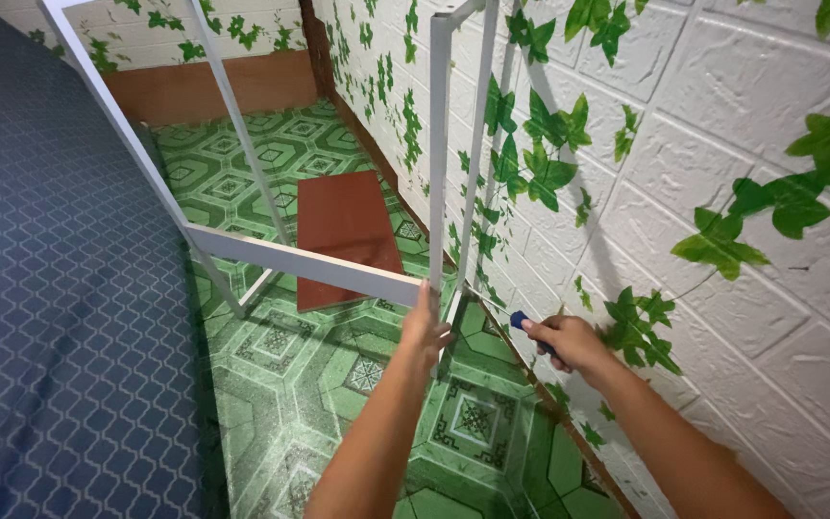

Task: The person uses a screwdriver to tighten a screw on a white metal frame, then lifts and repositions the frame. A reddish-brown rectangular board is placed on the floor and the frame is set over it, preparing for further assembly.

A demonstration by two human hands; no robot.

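Note:
A white metal frame of thin bars stands on the green patterned floor beside the wall. My left hand grips the frame at the corner where its near horizontal bar meets an upright post. My right hand is closed around a tool with a blue handle, held just right of that corner, close to the wall. The tool's tip is hidden behind my fingers.
A reddish-brown board lies flat on the floor inside the frame. A blue patterned mattress fills the left side. The white brick-look wall with green ivy leaves runs along the right, a brown skirting at the far end.

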